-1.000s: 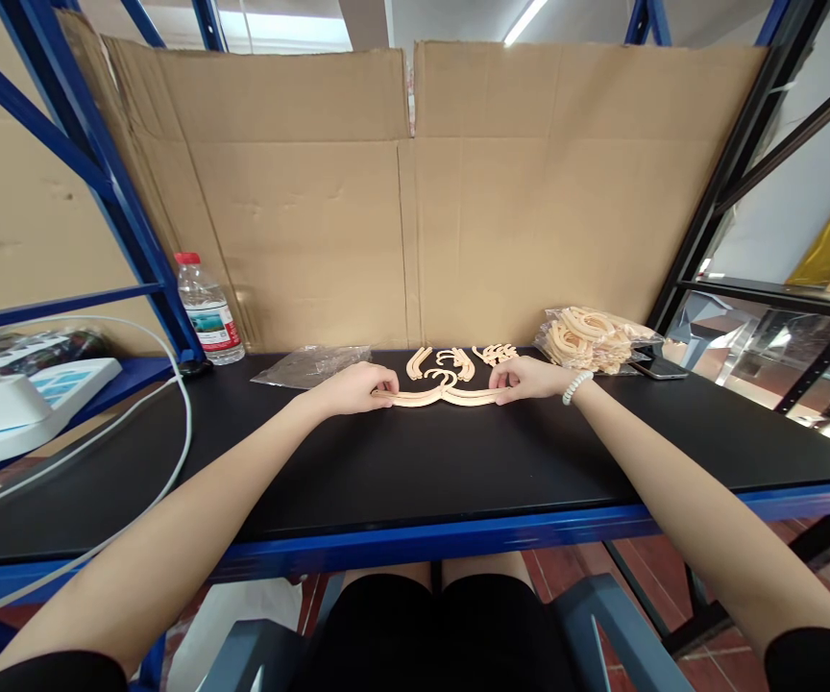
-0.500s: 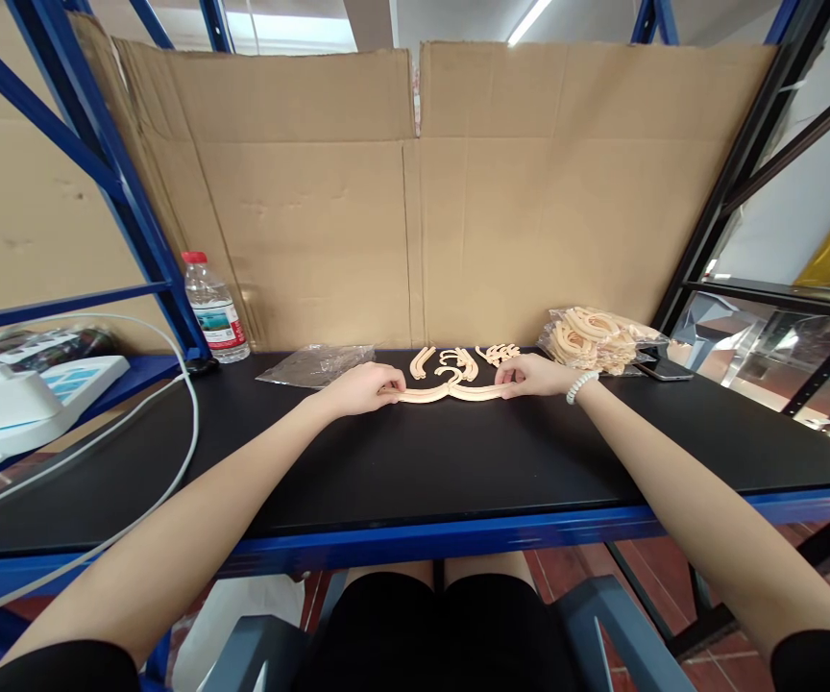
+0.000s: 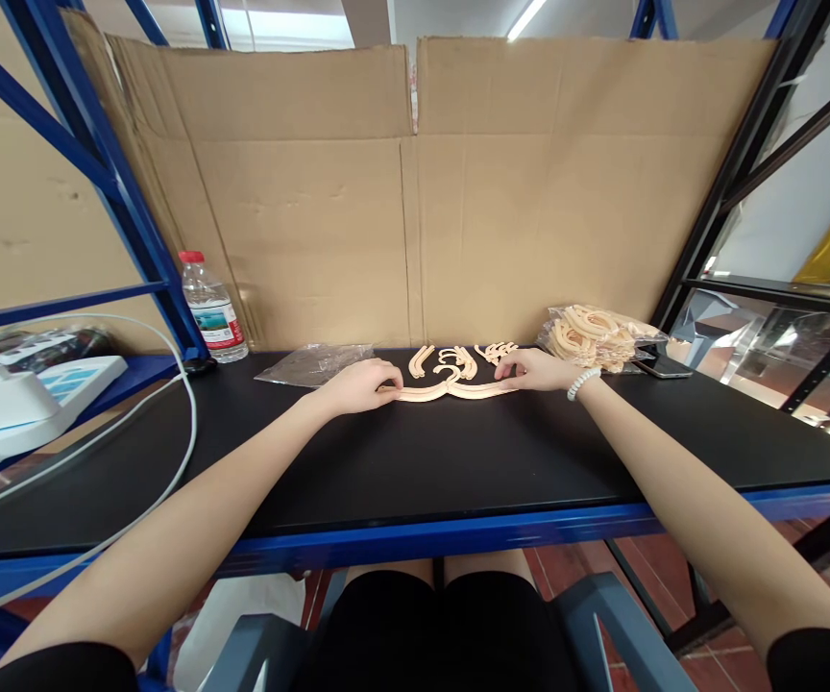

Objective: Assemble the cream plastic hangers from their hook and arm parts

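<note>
A pale wooden carved trim piece (image 3: 422, 393) lies across the black tabletop, made of two curved arms with a hook-like scroll in the middle. My left hand (image 3: 363, 386) pinches its left end between thumb and fingers. Just above and behind the right arm of the piece is my right hand (image 3: 534, 370), fingers bent and a little apart, with nothing visible between them. Behind the trim lie smaller pale pieces: a pair of curved strips (image 3: 421, 361), a scroll-shaped piece (image 3: 464, 362) and a leaf-like piece (image 3: 494, 353).
A clear plastic bag (image 3: 314, 363) lies at the back left, near a water bottle (image 3: 211, 312). Bagged pale carvings (image 3: 595, 336) and a phone (image 3: 664, 367) are at the back right. Cardboard (image 3: 300, 221) walls the back. A white cable (image 3: 191, 432) loops over the left side.
My right hand has lifted off the right arm of the trim and shifted slightly back. My left hand stays on the left end.
</note>
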Demonstrator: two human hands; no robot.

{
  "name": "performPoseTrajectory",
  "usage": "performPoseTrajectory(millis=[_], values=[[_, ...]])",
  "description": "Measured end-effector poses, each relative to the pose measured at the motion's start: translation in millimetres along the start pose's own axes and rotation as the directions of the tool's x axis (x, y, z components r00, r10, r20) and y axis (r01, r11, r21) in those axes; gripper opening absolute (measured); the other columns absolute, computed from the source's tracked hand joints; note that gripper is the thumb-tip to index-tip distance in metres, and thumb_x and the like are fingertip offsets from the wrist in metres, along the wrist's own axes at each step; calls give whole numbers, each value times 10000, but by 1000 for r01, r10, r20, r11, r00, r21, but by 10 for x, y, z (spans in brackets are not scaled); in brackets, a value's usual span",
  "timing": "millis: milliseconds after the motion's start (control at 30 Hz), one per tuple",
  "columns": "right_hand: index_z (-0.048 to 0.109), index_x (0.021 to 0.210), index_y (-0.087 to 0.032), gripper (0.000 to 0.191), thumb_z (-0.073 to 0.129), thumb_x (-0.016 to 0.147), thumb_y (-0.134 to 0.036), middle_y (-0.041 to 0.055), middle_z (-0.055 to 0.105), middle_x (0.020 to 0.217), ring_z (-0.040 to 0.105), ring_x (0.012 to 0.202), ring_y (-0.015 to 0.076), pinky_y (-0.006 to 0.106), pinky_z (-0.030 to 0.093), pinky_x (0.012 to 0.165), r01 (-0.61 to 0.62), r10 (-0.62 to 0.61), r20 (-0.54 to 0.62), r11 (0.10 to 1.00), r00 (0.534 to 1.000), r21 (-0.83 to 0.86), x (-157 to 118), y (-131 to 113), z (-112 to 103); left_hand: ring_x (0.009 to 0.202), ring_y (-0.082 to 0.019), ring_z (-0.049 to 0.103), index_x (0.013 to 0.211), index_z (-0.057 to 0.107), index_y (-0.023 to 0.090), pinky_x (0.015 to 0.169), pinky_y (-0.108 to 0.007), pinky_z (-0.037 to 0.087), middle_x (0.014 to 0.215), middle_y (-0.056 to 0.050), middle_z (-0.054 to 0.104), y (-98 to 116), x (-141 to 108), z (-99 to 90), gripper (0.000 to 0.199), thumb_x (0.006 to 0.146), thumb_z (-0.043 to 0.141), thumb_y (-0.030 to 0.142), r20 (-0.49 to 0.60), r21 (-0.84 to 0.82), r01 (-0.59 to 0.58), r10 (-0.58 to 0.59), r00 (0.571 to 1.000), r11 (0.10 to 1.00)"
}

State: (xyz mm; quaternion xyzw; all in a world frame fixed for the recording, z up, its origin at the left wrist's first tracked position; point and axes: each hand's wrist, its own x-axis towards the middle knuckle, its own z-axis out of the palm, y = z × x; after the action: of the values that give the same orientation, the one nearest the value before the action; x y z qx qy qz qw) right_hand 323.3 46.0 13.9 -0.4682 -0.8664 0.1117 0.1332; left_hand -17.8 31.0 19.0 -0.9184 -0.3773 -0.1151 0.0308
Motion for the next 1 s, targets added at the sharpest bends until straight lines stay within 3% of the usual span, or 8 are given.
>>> performPoseTrajectory(millis=[167,333,767,900,1000], values=[[675,798,-172,144,551,792,-245,45,699,825,634,785,189,272,452,717,-115,104,-108,988,989,-103,-25,40,-54,809,-187,605,826,627,206,672,-267,399,874,-15,683,-20,-17,-78,141,822,488,230,6,70,31,-31,999,997],[688,812,-169,159,545,813,-238,63,710,846,654,813,211,268,450,692,-216,192,-159,965,968,-148,-50,42,-87,765,-185,622,806,622,204,637,-260,394,807,-14,690,-34,-39,-155,162,826,464,234,-5,110,77,-77,997,991],[698,801,-175,153,557,787,-234,61,712,859,657,828,215,276,458,710,-207,185,-145,965,972,-161,-26,54,-55,734,-167,617,804,638,195,634,-256,411,804,-11,695,-48,-36,-133,180,792,463,152,-3,119,37,-37,999,992],[696,790,-180,156,551,782,-238,52,711,852,657,822,209,270,462,714,-206,183,-143,964,973,-166,-24,48,-52,792,-177,609,798,666,194,725,-276,453,828,-27,693,-104,-21,-112,238,758,466,72,-59,157,-32,42,997,987],[693,785,-181,158,548,782,-242,49,710,849,656,813,205,268,461,708,-206,183,-140,963,973,-172,-26,39,-53,911,-200,576,768,689,185,805,-310,464,968,-55,686,-142,-10,-97,339,703,432,-28,-153,186,-68,97,983,980]])
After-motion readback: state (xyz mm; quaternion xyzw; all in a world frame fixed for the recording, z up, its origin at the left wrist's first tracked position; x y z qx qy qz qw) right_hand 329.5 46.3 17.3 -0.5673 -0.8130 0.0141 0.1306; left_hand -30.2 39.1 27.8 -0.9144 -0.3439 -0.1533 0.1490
